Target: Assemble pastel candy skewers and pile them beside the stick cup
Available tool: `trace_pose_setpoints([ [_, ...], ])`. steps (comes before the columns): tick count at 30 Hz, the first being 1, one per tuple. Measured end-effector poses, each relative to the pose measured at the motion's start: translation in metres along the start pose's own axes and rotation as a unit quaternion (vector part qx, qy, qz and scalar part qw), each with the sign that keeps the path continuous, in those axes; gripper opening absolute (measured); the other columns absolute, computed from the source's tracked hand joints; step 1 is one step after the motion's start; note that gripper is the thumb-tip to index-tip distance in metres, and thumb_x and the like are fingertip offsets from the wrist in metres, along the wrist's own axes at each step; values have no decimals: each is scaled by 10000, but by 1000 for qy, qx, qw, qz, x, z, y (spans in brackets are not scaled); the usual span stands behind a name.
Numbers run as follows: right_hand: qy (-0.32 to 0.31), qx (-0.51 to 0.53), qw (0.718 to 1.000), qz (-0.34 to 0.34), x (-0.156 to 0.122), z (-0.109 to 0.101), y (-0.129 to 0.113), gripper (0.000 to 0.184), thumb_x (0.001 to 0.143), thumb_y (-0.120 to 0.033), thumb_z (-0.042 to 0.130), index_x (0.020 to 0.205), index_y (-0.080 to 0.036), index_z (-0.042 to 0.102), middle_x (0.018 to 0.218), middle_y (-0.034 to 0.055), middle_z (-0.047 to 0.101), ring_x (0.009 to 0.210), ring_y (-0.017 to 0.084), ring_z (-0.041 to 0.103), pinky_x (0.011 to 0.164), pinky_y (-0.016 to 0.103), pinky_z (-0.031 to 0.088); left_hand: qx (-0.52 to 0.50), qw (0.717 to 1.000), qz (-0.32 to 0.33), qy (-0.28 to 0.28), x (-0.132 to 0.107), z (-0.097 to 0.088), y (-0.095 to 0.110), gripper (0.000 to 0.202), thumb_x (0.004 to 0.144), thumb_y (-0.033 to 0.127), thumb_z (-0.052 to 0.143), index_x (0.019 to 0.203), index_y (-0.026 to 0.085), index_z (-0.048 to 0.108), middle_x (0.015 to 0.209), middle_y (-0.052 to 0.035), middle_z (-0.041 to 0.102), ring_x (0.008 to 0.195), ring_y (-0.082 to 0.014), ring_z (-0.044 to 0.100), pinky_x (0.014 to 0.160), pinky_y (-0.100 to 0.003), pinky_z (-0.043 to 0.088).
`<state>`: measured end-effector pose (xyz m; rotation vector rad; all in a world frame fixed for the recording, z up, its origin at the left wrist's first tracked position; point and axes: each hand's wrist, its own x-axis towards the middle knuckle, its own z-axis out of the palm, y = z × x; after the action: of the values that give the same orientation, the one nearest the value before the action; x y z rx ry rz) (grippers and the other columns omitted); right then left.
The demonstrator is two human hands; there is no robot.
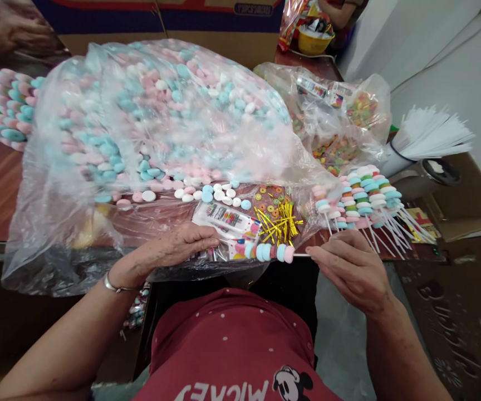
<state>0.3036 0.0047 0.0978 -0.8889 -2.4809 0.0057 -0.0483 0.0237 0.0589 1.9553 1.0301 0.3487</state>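
Note:
My right hand point(351, 270) pinches the white stick of a candy skewer point(269, 252), threaded with pink, blue and white candies and lying level above the table's front edge. Its far end meets a clear printed plastic bag point(237, 249). My left hand point(177, 243) has its fingers pressed together at the left edge of that bag; the fingertips' grip is partly hidden. Just behind lies a stack of printed plastic bags point(226, 218). Gold twist ties point(282, 223) are heaped beside the stack, with small ring candies point(268, 195) behind them.
A huge clear sack of pastel candies point(161, 111) fills the table's middle. Finished skewers point(368, 195) lie piled at right, near a container of white sticks point(432, 133) and a metal mug point(426, 175). More skewers point(15, 106) and another person's hand point(19, 36) are at left.

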Motion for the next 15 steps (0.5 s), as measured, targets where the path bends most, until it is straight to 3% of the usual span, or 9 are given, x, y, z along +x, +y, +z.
trace_pose_setpoints([
  [8, 19, 44, 999, -8, 4, 14, -2, 204, 895, -132, 536, 1007, -224, 680, 739, 13, 666, 704, 157, 562, 702, 318, 482, 20, 999, 18, -22, 2, -4, 1, 346, 939, 369, 426, 735, 162, 614, 621, 18, 543, 575, -103, 459, 561, -201, 365],
  [13, 26, 63, 997, 28, 3, 22, -6, 191, 885, -135, 534, 941, -207, 702, 694, 20, 636, 679, 160, 535, 687, 319, 474, -1, 1000, 19, -15, 4, -2, -1, 345, 923, 405, 468, 785, 172, 682, 658, -2, 625, 598, -115, 512, 586, -199, 418],
  [15, 31, 62, 997, 32, 3, 24, -7, 188, 885, -137, 535, 935, -204, 703, 691, 19, 631, 678, 161, 532, 687, 318, 469, -3, 1000, 16, 19, 5, -2, 1, 330, 898, 421, 514, 784, 179, 706, 667, -5, 652, 600, -117, 539, 591, -194, 434],
])
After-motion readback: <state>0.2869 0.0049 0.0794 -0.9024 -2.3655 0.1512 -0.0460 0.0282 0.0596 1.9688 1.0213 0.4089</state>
